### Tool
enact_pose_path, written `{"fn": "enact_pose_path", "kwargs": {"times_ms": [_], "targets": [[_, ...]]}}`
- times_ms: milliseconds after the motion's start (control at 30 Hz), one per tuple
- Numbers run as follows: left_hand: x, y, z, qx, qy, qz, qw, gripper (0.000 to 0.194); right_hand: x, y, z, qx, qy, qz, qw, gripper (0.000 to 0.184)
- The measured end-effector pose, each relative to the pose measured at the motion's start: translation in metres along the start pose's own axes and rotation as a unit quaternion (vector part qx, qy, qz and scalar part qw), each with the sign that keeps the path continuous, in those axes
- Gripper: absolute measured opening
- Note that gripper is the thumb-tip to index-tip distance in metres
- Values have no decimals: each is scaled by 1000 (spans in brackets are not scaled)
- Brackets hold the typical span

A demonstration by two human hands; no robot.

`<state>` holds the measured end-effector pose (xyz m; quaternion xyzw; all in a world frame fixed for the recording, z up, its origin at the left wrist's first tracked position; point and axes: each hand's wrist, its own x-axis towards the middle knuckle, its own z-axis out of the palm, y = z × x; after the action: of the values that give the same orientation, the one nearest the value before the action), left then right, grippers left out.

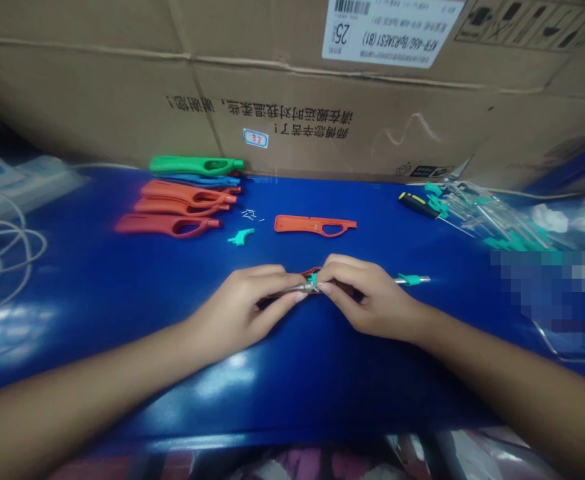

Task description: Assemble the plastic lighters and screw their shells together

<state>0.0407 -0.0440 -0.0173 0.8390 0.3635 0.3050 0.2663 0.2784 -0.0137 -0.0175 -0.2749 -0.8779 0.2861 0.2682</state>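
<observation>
Pinching fingers (283, 308) clear of table edge (252, 438)

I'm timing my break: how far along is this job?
Nothing looks finished: the stacked handles show no metal tubes. The left hand and right hand pinch small metal parts at a mostly hidden casing. Apparently left: loose orange shell, teal piece, tiny pins.

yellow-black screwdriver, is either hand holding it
No, the screwdriver lies on the table, apart from the left hand and the right hand.

Glossy, smooth blue table (292, 393); matt brown cardboard box (137, 93); shiny metal tube (401, 281); orange plastic shell (297, 224).
</observation>
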Motion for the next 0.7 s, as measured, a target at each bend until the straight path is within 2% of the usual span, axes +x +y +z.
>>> {"fn": "enact_pose_path", "kwargs": {"times_ms": [700], "targets": [[0,-1,1,-7,-15,18,1000,21,-1,3,0,-23,-25,-34,999,16]]}}
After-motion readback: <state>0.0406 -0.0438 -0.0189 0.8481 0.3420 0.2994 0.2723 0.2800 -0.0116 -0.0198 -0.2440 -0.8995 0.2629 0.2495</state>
